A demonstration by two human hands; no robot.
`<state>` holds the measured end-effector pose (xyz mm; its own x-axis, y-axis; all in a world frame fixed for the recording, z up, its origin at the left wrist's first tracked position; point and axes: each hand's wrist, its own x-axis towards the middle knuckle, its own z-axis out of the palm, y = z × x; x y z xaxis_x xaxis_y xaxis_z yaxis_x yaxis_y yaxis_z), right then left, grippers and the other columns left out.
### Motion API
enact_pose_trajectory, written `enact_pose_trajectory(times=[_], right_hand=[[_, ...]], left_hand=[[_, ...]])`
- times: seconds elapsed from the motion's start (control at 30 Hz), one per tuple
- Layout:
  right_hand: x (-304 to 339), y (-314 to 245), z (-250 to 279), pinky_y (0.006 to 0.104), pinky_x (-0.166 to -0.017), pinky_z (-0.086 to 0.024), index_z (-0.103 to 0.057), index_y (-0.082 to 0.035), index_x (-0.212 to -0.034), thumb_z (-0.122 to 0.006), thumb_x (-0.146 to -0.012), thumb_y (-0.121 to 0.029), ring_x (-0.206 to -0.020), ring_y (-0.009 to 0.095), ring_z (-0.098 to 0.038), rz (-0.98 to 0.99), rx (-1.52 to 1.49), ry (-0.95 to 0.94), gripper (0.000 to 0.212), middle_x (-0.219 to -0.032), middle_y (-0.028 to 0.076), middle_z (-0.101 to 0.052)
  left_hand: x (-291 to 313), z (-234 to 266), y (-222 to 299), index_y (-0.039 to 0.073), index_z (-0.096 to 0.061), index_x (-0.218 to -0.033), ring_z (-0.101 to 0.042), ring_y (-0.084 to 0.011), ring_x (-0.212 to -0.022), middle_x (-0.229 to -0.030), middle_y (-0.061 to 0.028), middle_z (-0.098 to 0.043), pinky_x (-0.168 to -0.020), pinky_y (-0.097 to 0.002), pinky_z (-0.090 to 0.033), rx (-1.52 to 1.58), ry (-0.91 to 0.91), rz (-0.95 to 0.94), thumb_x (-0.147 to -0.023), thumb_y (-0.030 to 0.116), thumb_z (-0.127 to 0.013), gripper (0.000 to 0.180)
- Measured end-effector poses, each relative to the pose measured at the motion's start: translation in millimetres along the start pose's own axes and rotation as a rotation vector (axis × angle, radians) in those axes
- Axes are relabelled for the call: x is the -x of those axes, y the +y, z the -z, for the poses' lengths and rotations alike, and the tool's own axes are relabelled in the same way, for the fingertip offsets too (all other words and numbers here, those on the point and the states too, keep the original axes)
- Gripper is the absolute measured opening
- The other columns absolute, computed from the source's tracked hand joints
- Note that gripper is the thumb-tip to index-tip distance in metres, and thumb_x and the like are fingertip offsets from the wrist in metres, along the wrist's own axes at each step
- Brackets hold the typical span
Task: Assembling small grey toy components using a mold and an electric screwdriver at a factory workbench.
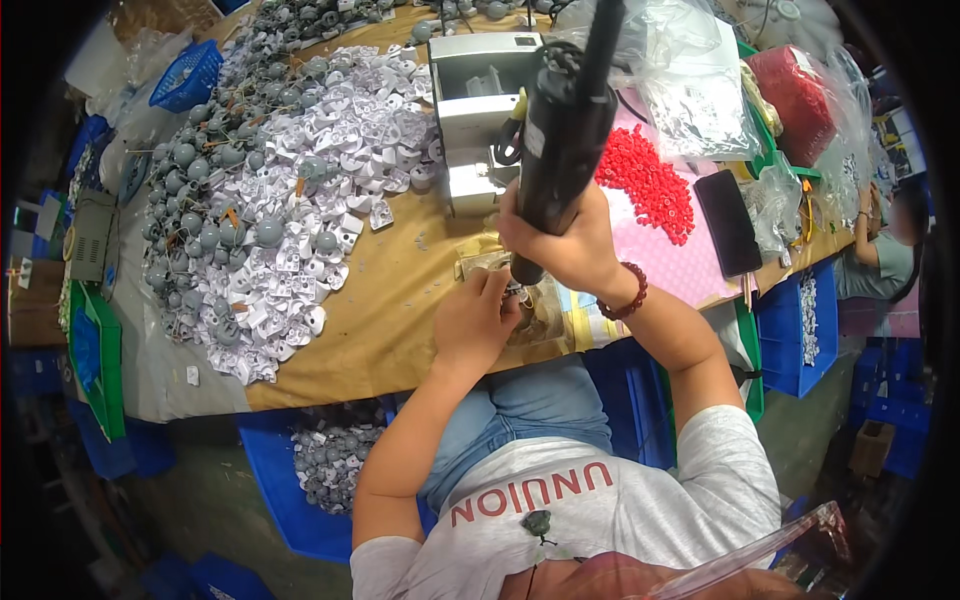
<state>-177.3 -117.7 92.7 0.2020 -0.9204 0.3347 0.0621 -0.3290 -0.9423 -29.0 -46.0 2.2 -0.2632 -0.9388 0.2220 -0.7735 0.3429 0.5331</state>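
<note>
My right hand [572,238] is wrapped round the body of a black power screwdriver [560,135], held upright over the table's front edge. Its lower end points down at the fingertips of my left hand [474,318]. The left fingers are closed in a pinch on something small, mostly hidden by the fingers and the tool. Under both hands lies a worn, taped work spot [540,318]. Just behind them stands a white box-shaped machine [485,125] with an open compartment.
Left of my hands spreads a big heap of white plastic parts [350,130] and grey round parts [190,170]. Small red pieces [648,185] and a black phone [728,222] lie on a pink sheet at the right. Blue bins [290,500] stand below the edge. Another person [880,245] sits far right.
</note>
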Motion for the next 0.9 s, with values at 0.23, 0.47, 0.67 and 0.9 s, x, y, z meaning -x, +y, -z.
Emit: enact_pose_trajectory(times=[0.23,0.47,0.67,0.9], right_hand=[[14.1,5.5,-4.6,0.0265,-0.067,-0.049,-0.039,0.001,-0.138,-0.07,-0.084,0.009,-0.075,0.009,-0.061,0.032,-0.053,-0.014,0.062,-0.086,0.004,-0.063],[21.7,-2.0,-5.5,0.0278,-0.065,-0.053,-0.053,0.001,-0.117,-0.079,-0.082,-0.003,-0.074,0.01,-0.064,-0.008,-0.083,0.018,0.043,-0.086,0.003,-0.064],[25.8,3.0,-4.9,0.0257,-0.064,-0.049,-0.041,0.001,-0.132,-0.071,-0.083,0.008,-0.073,0.01,-0.061,0.097,0.01,-0.027,0.058,-0.086,0.006,-0.064],[34.7,22.7,0.3,0.0255,-0.066,-0.048,-0.035,-0.001,-0.139,-0.065,-0.082,0.013,-0.075,0.012,-0.06,0.167,0.097,-0.143,0.065,-0.088,0.01,-0.062]], left_hand=[[0.0,-3.4,-1.1,0.009,-0.067,-0.112,-0.066,-0.0297,-0.075,-0.092,-0.0072,-0.063,-0.064,-0.0426,-0.054,0.033,0.039,-0.003,-0.079,0.016,-0.073,0.034],[1.4,-5.2,-5.3,0.009,-0.061,-0.107,-0.066,-0.0304,-0.077,-0.095,-0.0069,-0.062,-0.066,-0.0435,-0.053,0.077,0.08,-0.051,-0.078,0.016,-0.074,0.032],[2.2,-7.4,-7.2,0.01,-0.06,-0.105,-0.065,-0.0305,-0.078,-0.094,-0.0073,-0.06,-0.066,-0.0442,-0.052,0.077,0.09,-0.068,-0.078,0.017,-0.075,0.032],[2.1,-1.9,-7.8,0.009,-0.057,-0.103,-0.064,-0.0311,-0.077,-0.092,-0.0081,-0.057,-0.067,-0.0443,-0.052,0.1,0.039,-0.104,-0.077,0.021,-0.076,0.034]])
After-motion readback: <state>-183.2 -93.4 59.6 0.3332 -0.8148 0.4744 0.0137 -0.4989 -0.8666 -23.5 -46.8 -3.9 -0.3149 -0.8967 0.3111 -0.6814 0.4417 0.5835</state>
